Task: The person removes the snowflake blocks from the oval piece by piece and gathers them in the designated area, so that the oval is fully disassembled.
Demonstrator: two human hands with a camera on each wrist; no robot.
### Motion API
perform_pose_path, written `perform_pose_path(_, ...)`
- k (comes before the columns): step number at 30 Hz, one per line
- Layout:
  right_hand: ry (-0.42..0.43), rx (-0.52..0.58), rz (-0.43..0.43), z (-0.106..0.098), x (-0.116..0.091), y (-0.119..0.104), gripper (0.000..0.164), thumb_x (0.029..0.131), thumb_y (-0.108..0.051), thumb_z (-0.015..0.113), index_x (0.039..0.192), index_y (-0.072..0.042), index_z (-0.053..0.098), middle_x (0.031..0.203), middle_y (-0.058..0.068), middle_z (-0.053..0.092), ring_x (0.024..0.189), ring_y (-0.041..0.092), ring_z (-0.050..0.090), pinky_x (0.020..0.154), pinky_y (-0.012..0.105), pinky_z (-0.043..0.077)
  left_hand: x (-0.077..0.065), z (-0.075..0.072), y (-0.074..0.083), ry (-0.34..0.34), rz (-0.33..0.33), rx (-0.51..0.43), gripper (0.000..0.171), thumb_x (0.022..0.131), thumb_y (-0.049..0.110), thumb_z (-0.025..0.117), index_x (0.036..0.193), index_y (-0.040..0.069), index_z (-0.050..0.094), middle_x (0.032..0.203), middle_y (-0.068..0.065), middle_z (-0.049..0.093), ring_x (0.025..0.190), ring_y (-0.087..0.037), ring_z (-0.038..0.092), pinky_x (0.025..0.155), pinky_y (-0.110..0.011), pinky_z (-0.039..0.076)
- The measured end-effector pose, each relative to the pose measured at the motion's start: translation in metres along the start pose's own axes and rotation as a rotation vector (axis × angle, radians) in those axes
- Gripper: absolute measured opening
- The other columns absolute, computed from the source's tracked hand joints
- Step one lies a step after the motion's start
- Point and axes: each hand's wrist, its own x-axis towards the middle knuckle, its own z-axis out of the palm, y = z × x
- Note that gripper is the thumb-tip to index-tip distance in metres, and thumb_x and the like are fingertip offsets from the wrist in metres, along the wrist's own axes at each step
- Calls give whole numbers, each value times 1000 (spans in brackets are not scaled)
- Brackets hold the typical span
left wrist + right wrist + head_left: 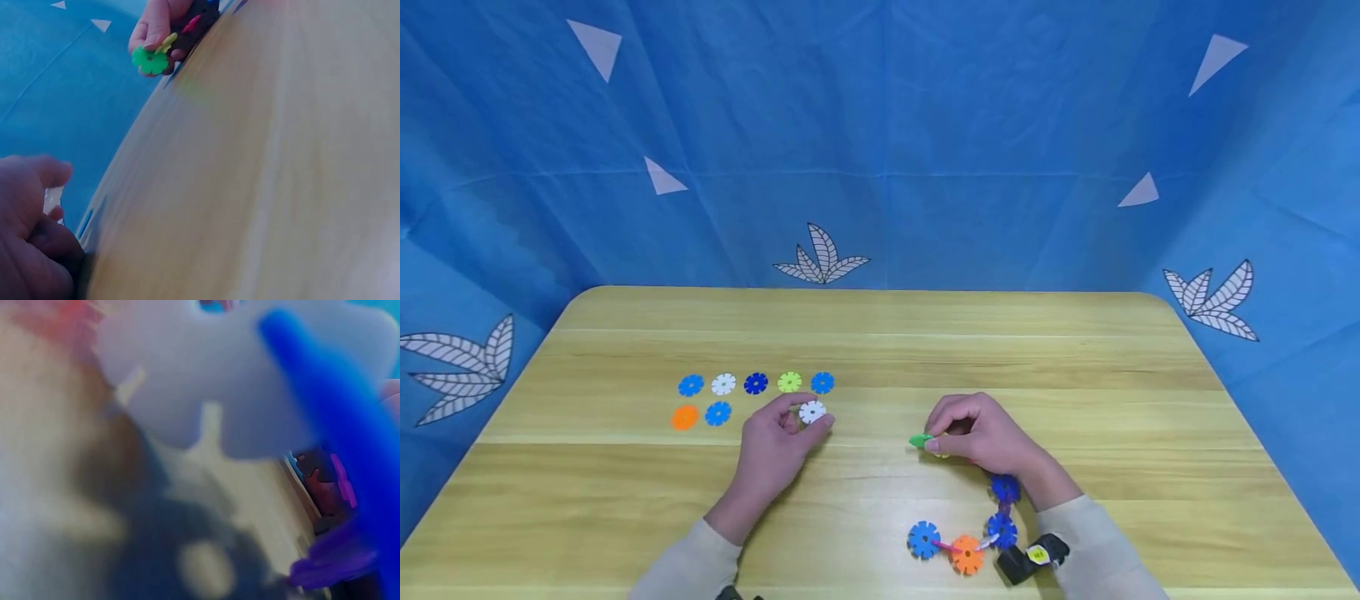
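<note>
My left hand (778, 437) pinches a white notched disc (812, 412) between thumb and fingers, just above the tabletop. To the right, my right hand (983, 429) grips the end of a chain of interlocking discs by a green disc (919, 440). A yellow disc (167, 42) joins the green one in the left wrist view. The chain curves below that hand through dark blue discs (1002, 530) and an orange disc (967, 555) to a light blue disc (923, 540). Close to the right wrist camera are a blurred pale disc (169, 381) and a blue disc seen edge-on (337, 406).
Loose notched discs lie in two rows left of centre, among them an orange disc (685, 417), a lime disc (789, 382) and a dark blue disc (756, 383). The wooden table (1075, 358) meets a blue cloth backdrop (880, 125). A black wrist-camera unit (1017, 565) sits beside the chain.
</note>
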Motion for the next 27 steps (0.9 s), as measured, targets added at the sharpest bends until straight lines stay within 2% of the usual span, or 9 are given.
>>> perform_pose_path(8, 9, 4, -1, -1, 0, 1, 23, 82, 11, 75, 83, -12, 77, 87, 8, 69, 68, 15, 58, 53, 23, 44, 2, -19, -3, 70, -43, 54, 34, 81, 16, 84, 110, 3, 72, 55, 1, 41, 49, -13, 35, 46, -25, 30)
perform_pose_path(14, 8, 6, 8, -1, 1, 1, 18, 82, 9, 75, 82, -9, 76, 86, 8, 69, 68, 16, 58, 53, 23, 44, 4, -32, -7, 105, -87, 128, 36, 81, 19, 84, 112, 4, 72, 54, 2, 40, 47, -14, 36, 45, -26, 29)
perform_pose_path(22, 11, -6, 0, 0, 2, 2, 20, 82, 8, 76, 82, -11, 76, 86, 9, 69, 70, 16, 60, 54, 25, 46, 5, -46, -9, 96, -141, 131, 41, 81, 19, 84, 117, 3, 70, 54, 1, 40, 47, -14, 35, 44, -25, 28)
perform_pose_path(27, 13, 3, -3, 1, 2, 3, 24, 81, 10, 76, 82, -14, 77, 86, 9, 69, 70, 16, 60, 54, 24, 46, 7, -55, -11, 62, -174, 166, 43, 81, 18, 83, 120, 5, 69, 54, 1, 39, 46, -14, 34, 43, -25, 27)
